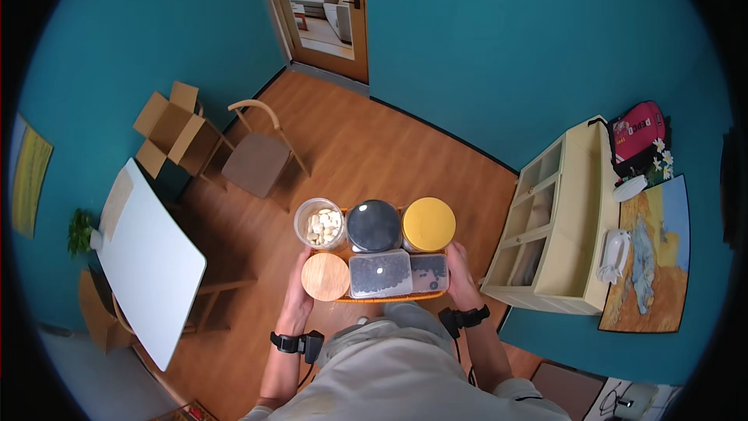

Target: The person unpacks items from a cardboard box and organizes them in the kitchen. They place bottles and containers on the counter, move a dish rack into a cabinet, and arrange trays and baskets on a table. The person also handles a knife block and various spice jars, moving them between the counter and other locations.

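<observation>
My left hand (301, 287) and my right hand (460, 273) grip the two ends of an orange woven basket (388, 299) in front of my body. In its far row are an open transparent jar (318, 223) of whitish beans or pebbles, a jar with a dark lid (374, 225) and one with a yellow lid (429, 224). A container with a round wooden lid (325, 276) sits at the near left. Beside it, a transparent plastic box (380, 273) holds small dark pieces; a second box (429, 273) to its right has dark pieces too. The basket hides most fingers.
A white table (149, 257) stands left, with a potted plant (82, 233) at its far edge. Beyond are an open cardboard box (178, 131) and a wooden chair (257, 164). A cream cabinet (575, 216) with glass doors stands right. A glazed door (357, 41) is ahead.
</observation>
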Demonstrator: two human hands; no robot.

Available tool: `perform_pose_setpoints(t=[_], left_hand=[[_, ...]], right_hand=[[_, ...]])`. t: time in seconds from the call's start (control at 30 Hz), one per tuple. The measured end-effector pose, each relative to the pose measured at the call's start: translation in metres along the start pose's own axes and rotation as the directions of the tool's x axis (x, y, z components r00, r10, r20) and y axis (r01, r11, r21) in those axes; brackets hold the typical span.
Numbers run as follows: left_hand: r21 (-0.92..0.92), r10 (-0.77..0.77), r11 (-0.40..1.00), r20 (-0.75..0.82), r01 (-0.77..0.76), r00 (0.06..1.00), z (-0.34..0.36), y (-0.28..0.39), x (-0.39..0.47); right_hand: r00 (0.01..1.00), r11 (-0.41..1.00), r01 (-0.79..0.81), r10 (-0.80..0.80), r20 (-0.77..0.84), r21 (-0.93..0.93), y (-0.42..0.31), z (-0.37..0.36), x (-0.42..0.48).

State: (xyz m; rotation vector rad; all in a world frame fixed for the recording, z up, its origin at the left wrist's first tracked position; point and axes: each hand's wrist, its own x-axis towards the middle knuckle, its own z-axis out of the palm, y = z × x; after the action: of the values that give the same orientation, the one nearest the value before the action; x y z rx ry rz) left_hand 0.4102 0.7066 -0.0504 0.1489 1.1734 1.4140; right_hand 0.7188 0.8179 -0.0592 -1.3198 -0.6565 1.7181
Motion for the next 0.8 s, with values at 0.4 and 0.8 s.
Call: perform_pose_setpoints(t=[0.4, 0.8], left_hand=[[0.119, -0.044, 0.992, 0.071, 0.035, 0.997, 0.114, 0.078, 0.199], [0.299, -0.318, 0.923, 0.235, 0.243, 0.919, 0.277, 0.089, 0.417]], right_hand=[[0.993, 0.994, 0.015, -0.003, -0.114, 0.109, -0.104, 0.031, 0.163], [0.913, 0.965, 0.187, -0.102, -0.394, 0.184, -0.169, -0.018, 0.292]])
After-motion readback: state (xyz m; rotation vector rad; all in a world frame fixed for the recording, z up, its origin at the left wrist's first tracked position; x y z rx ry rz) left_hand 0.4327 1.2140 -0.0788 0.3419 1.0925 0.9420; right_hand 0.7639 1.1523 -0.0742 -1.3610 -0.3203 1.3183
